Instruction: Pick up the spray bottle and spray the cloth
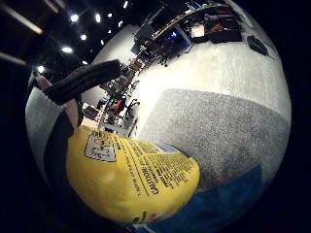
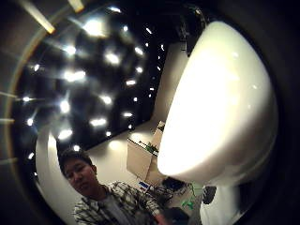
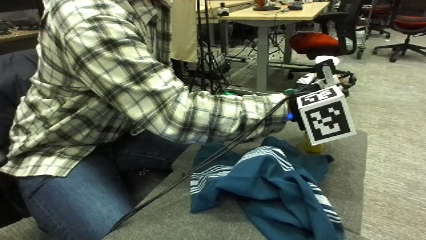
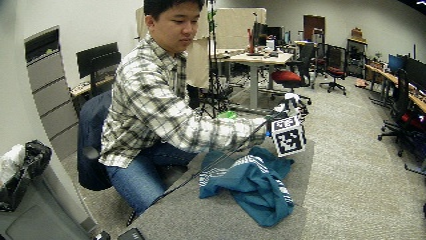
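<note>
Above the grey counter (image 3: 266,220), spray bottle (image 3: 313,146) raised, yellow body, white head (image 3: 325,65). Gripped by gloved right hand (image 3: 299,107), fingers curled round it. Beneath and just beside, crumpled blue cloth (image 3: 273,190) on counter.

One spray bottle (image 1: 131,182), one blue cloth (image 3: 273,187), one gloved hand (image 3: 318,85).

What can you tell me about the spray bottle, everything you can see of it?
The spray bottle has a yellow body with a printed label carrying small text and the word CAUTION, and a glossy white spray head. It looks like plastic. The gloved right hand holds it up beside the crumpled blue cloth on the grey table; only its yellow bottom shows below the hand from outside. Whether it touches the table cannot be told.
</note>
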### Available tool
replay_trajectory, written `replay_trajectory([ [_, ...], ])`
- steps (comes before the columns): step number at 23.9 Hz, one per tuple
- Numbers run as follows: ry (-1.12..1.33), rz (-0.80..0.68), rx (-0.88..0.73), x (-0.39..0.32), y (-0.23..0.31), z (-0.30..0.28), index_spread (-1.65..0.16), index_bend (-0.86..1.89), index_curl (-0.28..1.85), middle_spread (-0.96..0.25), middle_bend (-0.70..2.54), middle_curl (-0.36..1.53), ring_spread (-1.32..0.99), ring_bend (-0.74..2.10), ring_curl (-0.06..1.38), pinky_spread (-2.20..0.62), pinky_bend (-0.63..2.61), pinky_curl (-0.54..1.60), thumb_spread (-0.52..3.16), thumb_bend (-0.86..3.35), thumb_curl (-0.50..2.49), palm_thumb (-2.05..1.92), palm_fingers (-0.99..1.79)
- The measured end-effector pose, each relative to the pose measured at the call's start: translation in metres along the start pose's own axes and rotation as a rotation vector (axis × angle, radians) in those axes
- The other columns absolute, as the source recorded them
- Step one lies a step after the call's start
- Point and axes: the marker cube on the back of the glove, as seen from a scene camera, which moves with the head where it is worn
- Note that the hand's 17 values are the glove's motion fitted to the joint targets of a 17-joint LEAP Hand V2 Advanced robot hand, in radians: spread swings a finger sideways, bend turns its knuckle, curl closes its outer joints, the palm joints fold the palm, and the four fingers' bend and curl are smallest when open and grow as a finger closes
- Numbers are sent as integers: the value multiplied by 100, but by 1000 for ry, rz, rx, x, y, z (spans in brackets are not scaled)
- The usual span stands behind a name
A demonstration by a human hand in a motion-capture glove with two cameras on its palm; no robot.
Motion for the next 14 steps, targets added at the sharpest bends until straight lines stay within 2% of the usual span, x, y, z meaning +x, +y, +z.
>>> replay_trajectory([
  [14, 21, 7, -37, 3, 2, 3, -28, 17, 56, -15, 44, 52, -20, 51, 47, -13, 45, 37, 13, -3, 79, 107, 121],
])
